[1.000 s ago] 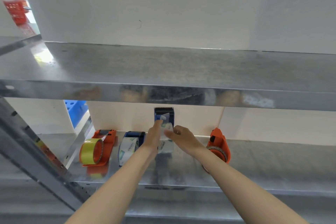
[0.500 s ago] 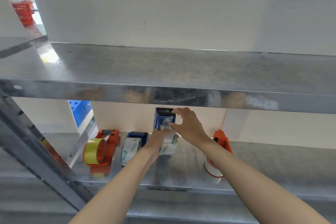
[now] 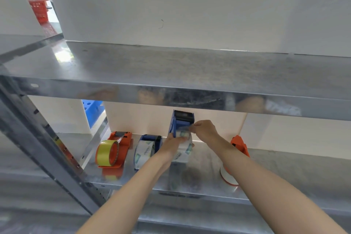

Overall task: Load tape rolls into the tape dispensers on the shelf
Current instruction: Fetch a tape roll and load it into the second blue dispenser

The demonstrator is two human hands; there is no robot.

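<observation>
Fingers [image 3: 194, 125] of right hand [image 3: 206, 131] pinch the tape end [image 3: 183, 130] (left hand [image 3: 173, 142] grips the tape roll [image 3: 182, 155]).

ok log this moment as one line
phase: threading tape | left hand: holds white tape roll at upright blue dispenser | right hand: pinches tape end | nearby: orange dispenser with yellow roll

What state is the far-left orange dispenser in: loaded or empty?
Loaded: the orange dispenser carries a yellow tape roll, with a strip of tape drawn up toward its cutter end.
</observation>
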